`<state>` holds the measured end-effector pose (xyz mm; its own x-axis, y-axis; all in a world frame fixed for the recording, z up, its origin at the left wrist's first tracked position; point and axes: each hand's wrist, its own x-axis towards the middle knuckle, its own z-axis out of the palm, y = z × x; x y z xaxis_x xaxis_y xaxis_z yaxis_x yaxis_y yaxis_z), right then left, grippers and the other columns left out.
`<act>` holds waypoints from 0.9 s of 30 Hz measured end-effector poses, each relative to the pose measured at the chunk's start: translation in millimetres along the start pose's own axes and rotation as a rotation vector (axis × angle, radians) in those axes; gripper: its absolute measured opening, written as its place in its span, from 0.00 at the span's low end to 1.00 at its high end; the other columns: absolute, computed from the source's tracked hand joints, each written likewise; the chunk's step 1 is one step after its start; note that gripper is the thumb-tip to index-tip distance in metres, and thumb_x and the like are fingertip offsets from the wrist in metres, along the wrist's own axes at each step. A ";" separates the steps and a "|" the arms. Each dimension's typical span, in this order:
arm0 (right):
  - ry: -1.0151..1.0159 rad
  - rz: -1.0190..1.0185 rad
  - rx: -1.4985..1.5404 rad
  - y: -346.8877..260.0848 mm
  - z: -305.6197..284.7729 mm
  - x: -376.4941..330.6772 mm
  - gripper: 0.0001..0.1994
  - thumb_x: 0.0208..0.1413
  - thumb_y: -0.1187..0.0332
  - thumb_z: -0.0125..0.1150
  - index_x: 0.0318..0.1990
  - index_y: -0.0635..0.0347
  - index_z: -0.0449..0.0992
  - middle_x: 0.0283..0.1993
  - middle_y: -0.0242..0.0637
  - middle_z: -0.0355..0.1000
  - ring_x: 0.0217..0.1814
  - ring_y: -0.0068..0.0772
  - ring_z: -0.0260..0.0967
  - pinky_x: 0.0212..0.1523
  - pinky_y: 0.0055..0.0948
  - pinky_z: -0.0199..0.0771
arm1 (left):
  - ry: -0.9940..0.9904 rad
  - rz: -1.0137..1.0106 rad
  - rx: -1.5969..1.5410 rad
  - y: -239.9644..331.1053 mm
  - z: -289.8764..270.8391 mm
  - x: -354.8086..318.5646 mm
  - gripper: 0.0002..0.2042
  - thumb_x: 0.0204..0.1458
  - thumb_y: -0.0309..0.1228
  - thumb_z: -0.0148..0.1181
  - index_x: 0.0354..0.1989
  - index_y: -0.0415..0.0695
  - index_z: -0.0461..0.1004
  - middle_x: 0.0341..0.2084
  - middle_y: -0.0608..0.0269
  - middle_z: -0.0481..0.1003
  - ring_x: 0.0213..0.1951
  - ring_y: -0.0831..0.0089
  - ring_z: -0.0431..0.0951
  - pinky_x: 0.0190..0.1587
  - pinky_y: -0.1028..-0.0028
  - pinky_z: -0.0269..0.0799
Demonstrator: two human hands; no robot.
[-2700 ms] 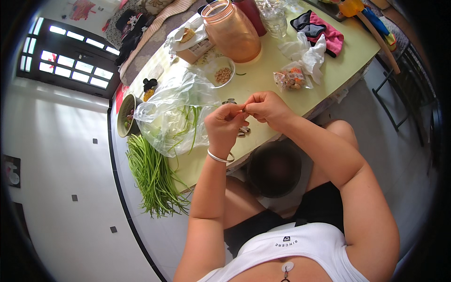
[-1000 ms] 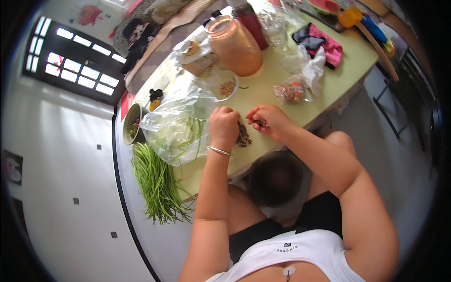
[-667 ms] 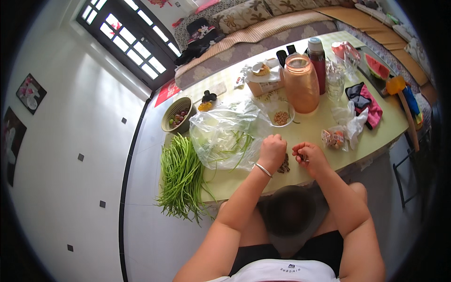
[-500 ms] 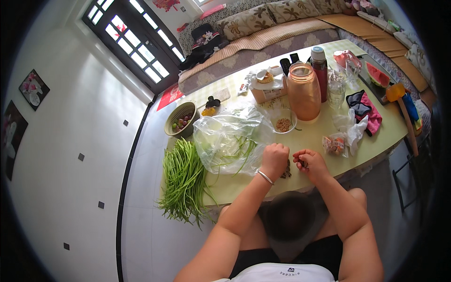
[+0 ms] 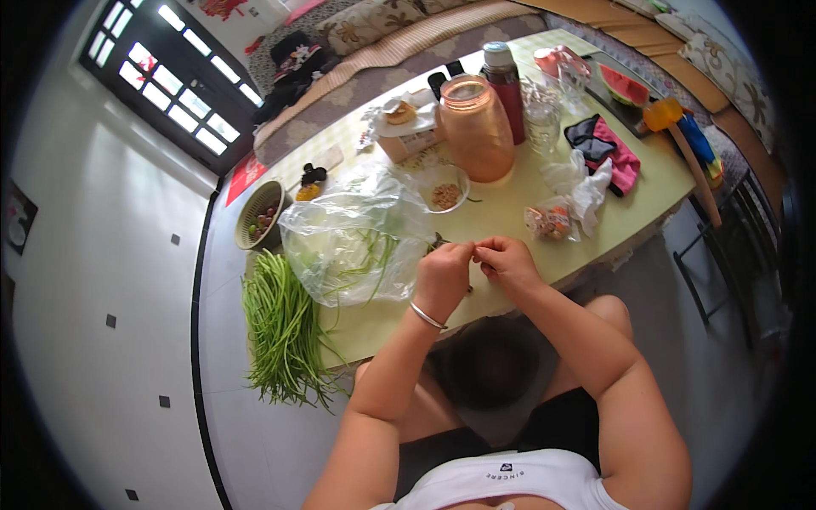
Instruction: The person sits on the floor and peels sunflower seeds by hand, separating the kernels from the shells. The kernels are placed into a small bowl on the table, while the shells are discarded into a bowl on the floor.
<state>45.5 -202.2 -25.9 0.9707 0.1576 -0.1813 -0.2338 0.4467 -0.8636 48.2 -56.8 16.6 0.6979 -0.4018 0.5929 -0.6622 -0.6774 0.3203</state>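
Observation:
My left hand (image 5: 444,274), with a silver bangle on its wrist, is closed with its fingertips pinched above the table's near edge. My right hand (image 5: 507,263) meets it there, its thumb and forefinger pinched against the left fingertips. Whatever lies between them is too small to make out. Dark bits (image 5: 438,240) show just beyond the left hand, partly covered by it. To the left, a see-through plastic bag (image 5: 353,255) holds some green stems. Beside it a heap of long green stems (image 5: 285,331) hangs over the table edge.
Farther back are a bowl of small brown pieces (image 5: 444,196), an orange jug (image 5: 476,136), a dark red flask (image 5: 507,98) and a basket of grapes (image 5: 246,223). A snack packet (image 5: 548,221) and pink-black cloth (image 5: 614,153) lie right. A dark round container (image 5: 491,361) sits between my knees.
My hands have come together, fingertips now meeting where a gap was before. The whole view has shifted, so the table appears farther left and higher.

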 end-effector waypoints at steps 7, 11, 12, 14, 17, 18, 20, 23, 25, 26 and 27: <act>0.015 -0.012 0.007 -5.3 1.0 -3.9 0.04 0.53 0.72 0.59 0.32 0.64 0.75 0.24 0.28 0.70 0.21 0.14 0.59 0.20 0.16 0.57 | -0.073 -0.011 0.126 6.8 -0.9 -1.4 0.07 0.44 0.24 0.62 0.33 0.44 0.78 0.19 0.57 0.75 0.23 0.61 0.76 0.24 0.68 0.72; 0.076 -0.138 -0.181 3.7 3.1 2.0 0.03 0.50 0.73 0.59 0.29 0.64 0.74 0.24 0.28 0.70 0.22 0.14 0.60 0.22 0.17 0.58 | -0.098 -0.005 0.206 6.8 4.6 -5.4 0.06 0.43 0.25 0.63 0.32 0.46 0.79 0.18 0.58 0.74 0.23 0.62 0.76 0.24 0.67 0.71; 0.088 -0.178 -0.233 7.1 1.9 3.7 0.04 0.49 0.73 0.59 0.28 0.65 0.74 0.24 0.29 0.71 0.24 0.15 0.62 0.24 0.18 0.60 | -0.088 -0.014 0.196 6.7 6.1 -6.8 0.07 0.42 0.24 0.63 0.32 0.45 0.79 0.18 0.57 0.74 0.23 0.62 0.76 0.24 0.68 0.71; 0.084 -0.210 -0.255 5.6 3.9 4.8 0.04 0.48 0.73 0.60 0.27 0.65 0.74 0.24 0.30 0.71 0.25 0.16 0.63 0.24 0.19 0.61 | -0.065 -0.026 0.186 6.7 6.2 -6.6 0.09 0.40 0.22 0.63 0.32 0.43 0.78 0.20 0.55 0.75 0.24 0.62 0.76 0.24 0.69 0.72; 0.011 -0.117 -0.106 -3.7 4.7 1.4 0.03 0.48 0.73 0.60 0.28 0.63 0.74 0.23 0.29 0.69 0.22 0.15 0.60 0.21 0.18 0.57 | 0.048 -0.043 -0.113 1.6 -0.5 -1.1 0.07 0.42 0.21 0.64 0.32 0.40 0.77 0.20 0.55 0.76 0.20 0.65 0.77 0.23 0.73 0.73; -0.037 -0.046 -0.013 -7.3 1.9 0.8 0.03 0.48 0.73 0.61 0.28 0.63 0.74 0.22 0.28 0.69 0.21 0.15 0.59 0.20 0.18 0.55 | 0.010 -0.261 -0.401 -1.2 -2.8 -2.7 0.08 0.43 0.21 0.64 0.33 0.38 0.77 0.21 0.55 0.77 0.21 0.67 0.78 0.24 0.74 0.74; -0.096 0.027 0.101 -10.9 -3.5 1.5 0.03 0.49 0.73 0.61 0.28 0.62 0.74 0.22 0.27 0.68 0.19 0.15 0.57 0.18 0.18 0.52 | -0.072 -0.691 -0.980 -6.4 -5.3 -4.1 0.09 0.44 0.20 0.66 0.36 0.35 0.77 0.25 0.54 0.79 0.23 0.71 0.79 0.26 0.77 0.77; -0.120 0.027 0.134 -11.4 -6.7 2.8 0.03 0.49 0.73 0.61 0.29 0.62 0.74 0.21 0.27 0.67 0.17 0.14 0.55 0.17 0.18 0.50 | -0.111 -0.801 -1.115 -7.9 -9.0 2.5 0.08 0.46 0.19 0.64 0.35 0.34 0.76 0.26 0.54 0.79 0.25 0.72 0.80 0.28 0.78 0.79; -0.109 0.011 0.114 -12.4 -5.2 2.5 0.03 0.49 0.73 0.61 0.29 0.62 0.74 0.21 0.27 0.67 0.18 0.14 0.56 0.18 0.17 0.52 | -0.128 -0.880 -1.175 -9.3 -10.9 4.4 0.08 0.46 0.18 0.64 0.36 0.34 0.75 0.27 0.54 0.79 0.25 0.71 0.80 0.27 0.77 0.78; -0.088 -0.013 0.064 -13.2 -2.8 1.2 0.03 0.49 0.73 0.61 0.28 0.62 0.74 0.21 0.27 0.67 0.18 0.14 0.56 0.18 0.18 0.52 | -0.137 -0.917 -1.213 -12.0 -11.5 4.3 0.08 0.46 0.18 0.63 0.36 0.34 0.75 0.27 0.54 0.79 0.25 0.71 0.80 0.27 0.77 0.78; -0.067 -0.038 0.014 -14.8 0.3 -1.0 0.03 0.49 0.73 0.61 0.28 0.62 0.74 0.21 0.27 0.67 0.18 0.14 0.57 0.18 0.18 0.53 | -0.147 -0.954 -1.250 -14.2 -11.8 3.9 0.08 0.46 0.18 0.63 0.36 0.34 0.75 0.27 0.54 0.79 0.25 0.71 0.80 0.27 0.77 0.78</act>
<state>47.9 -208.7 -12.8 0.9732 0.1984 -0.1166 -0.1982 0.4659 -0.8624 57.1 -41.5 23.1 0.9429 -0.2459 -0.2247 0.2721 0.1799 0.9453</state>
